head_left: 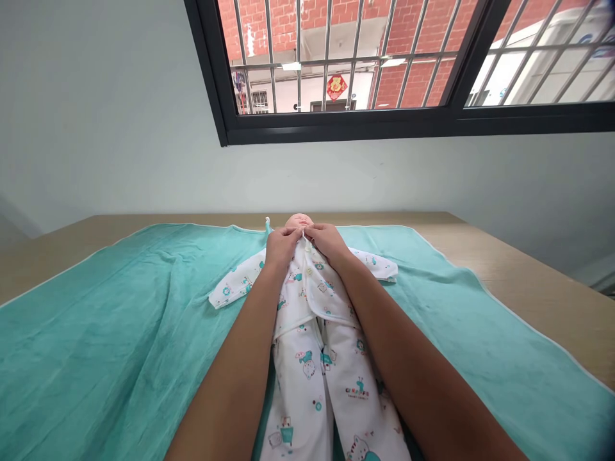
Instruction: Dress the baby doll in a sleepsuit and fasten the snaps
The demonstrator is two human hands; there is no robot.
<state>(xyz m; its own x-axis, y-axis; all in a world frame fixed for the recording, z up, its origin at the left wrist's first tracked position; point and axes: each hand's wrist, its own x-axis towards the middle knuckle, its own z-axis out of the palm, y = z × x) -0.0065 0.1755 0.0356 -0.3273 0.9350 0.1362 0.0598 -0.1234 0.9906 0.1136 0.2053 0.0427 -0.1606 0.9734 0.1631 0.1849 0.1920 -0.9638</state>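
Observation:
A baby doll (pixel 300 219) lies on its back, its head at the far end and mostly hidden behind my hands. It wears a white printed baby jacket (pixel 296 301) and matching trousers (pixel 302 378); the sleeves stretch out to both sides. At the neck, my left hand (pixel 282 246) pinches the jacket's collar edge. Right beside it, my right hand (pixel 327 241) is closed on the other side of the collar, fingertips nearly touching the left ones. The jacket's front flaps overlap below, with the lower corner loose. Any fastener under the fingertips is too small to make out.
A teal blanket (pixel 120 307) with a pale edge spreads under the doll on a wooden table (pixel 509 269). Behind the table stands a pale wall (pixel 120 128) with a dark-framed window (pixel 336 127) and metal bars outside.

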